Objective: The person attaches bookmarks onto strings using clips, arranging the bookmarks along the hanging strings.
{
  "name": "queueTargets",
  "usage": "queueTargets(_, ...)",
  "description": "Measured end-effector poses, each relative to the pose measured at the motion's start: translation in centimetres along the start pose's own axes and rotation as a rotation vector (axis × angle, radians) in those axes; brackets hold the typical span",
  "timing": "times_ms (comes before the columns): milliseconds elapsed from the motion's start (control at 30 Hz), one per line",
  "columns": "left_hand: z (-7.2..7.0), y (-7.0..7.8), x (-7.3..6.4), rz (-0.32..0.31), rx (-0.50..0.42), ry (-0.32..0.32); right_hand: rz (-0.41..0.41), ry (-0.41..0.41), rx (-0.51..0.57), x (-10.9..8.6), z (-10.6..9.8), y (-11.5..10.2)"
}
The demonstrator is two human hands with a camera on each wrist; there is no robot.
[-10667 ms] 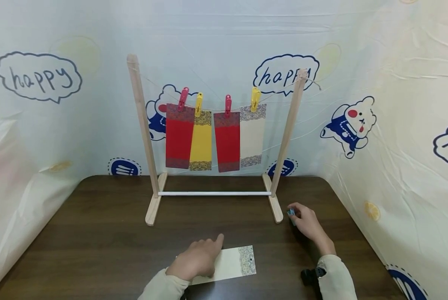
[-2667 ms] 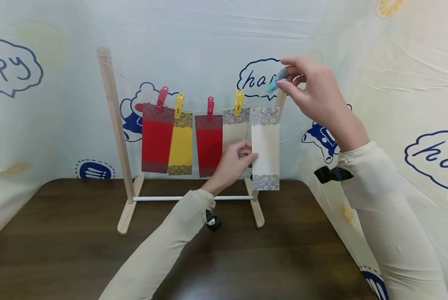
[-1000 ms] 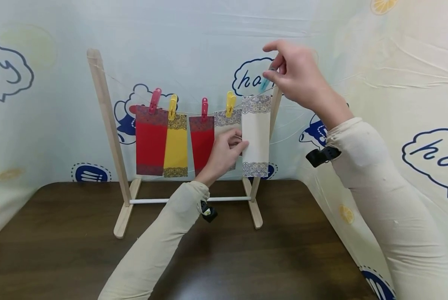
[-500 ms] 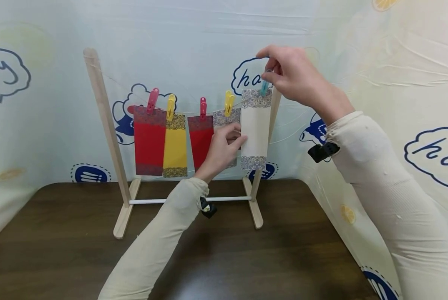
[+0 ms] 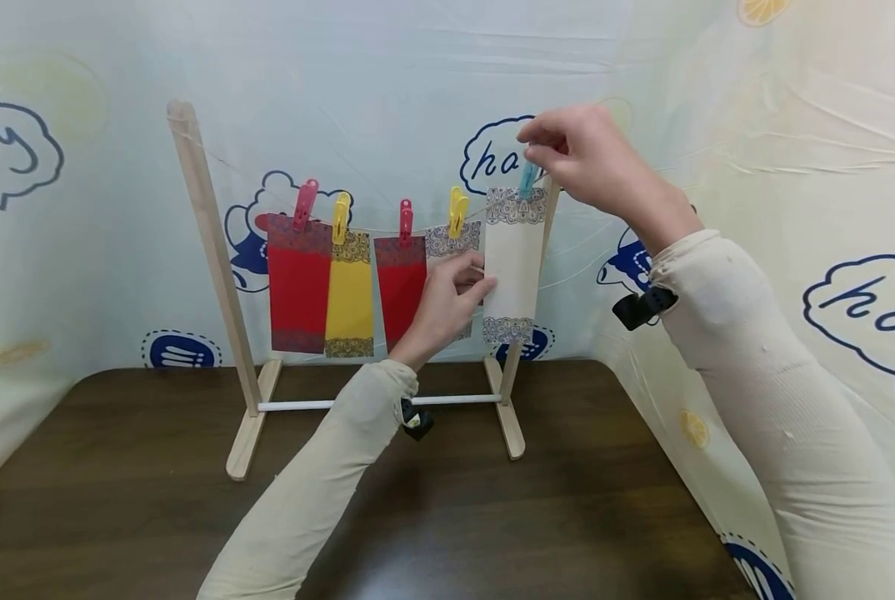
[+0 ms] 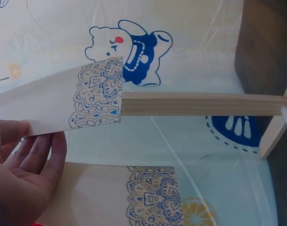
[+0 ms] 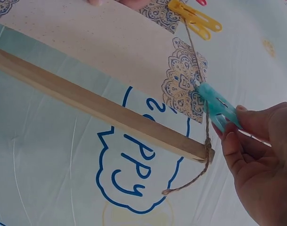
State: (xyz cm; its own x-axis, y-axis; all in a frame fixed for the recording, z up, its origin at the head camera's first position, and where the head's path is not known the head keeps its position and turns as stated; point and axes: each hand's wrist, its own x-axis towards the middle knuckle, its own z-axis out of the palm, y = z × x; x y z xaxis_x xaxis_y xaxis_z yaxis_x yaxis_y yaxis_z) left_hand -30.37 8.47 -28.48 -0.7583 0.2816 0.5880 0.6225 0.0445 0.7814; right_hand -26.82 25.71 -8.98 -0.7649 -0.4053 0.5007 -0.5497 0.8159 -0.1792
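A white paper card (image 5: pixel 511 267) with patterned bands at top and bottom hangs at the right end of the string. My left hand (image 5: pixel 447 300) pinches its left edge between thumb and fingers, as the left wrist view also shows. Up at the card's top edge, a light blue clothespin (image 7: pixel 218 106) sits over the card and the twine (image 7: pixel 195 52). My right hand (image 5: pixel 586 158) pinches the handles of that clothespin. Just left hangs another white card (image 6: pixel 148 195), partly hidden behind my left hand, held by a yellow clothespin (image 5: pixel 458 212).
Two red cards (image 5: pixel 297 287) and a yellow card (image 5: pixel 350 300) hang farther left from red and yellow clothespins. The string runs between two wooden posts (image 5: pixel 215 250) on feet, joined low down by a white rod (image 5: pixel 297 406). The stand rests on a dark wooden table (image 5: pixel 147 483).
Earlier the white card lay on the table under my left hand; it was then lifted to the string. My right hand has brought the blue clothespin down onto its top edge.
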Motion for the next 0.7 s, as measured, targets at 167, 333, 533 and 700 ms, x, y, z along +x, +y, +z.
queueTargets(167,-0.2,-0.1,0.0,0.008,-0.010,-0.004,0.059,0.026,0.076,0.3,0.2,0.5)
queueTargets(333,-0.4,-0.2,-0.1,0.001,-0.011,-0.004,0.054,0.056,0.066,0.3,0.7,1.0)
queueTargets(533,-0.4,-0.6,-0.7,-0.031,0.013,-0.039,0.025,0.090,0.008,-0.9,1.2,1.5)
queueTargets(700,-0.2,-1.3,-2.5,-0.107,0.049,-0.117,-0.084,0.199,-0.052,-3.6,2.5,1.5)
